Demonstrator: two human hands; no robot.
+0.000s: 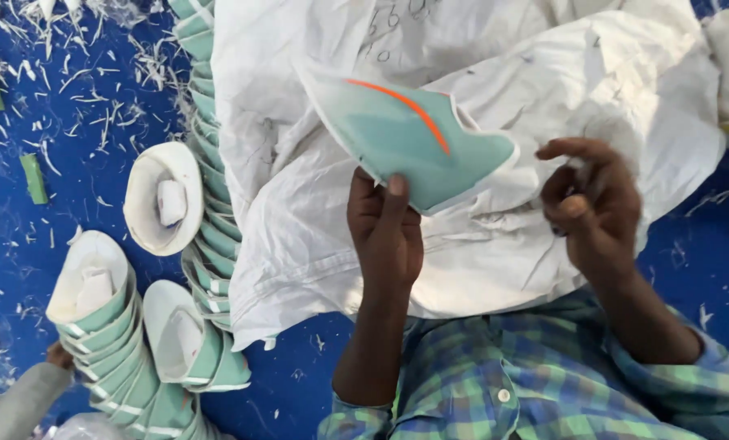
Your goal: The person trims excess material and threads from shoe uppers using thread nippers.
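Note:
My left hand (385,228) holds up a flat mint-green shoe upper piece (405,138) with a white edge and an orange stripe, pinched at its lower edge between thumb and fingers. My right hand (592,204) hovers to its right, fingers curled and apart, holding nothing, just over a large white woven sack (315,212) that lies across the blue surface in front of me.
Stacks of folded mint-green and white upper pieces (205,163) curve along the sack's left side, with more stacks (116,326) at lower left. White trimmings litter the blue floor (71,90). Another person's grey sleeve and hand (30,391) show at bottom left.

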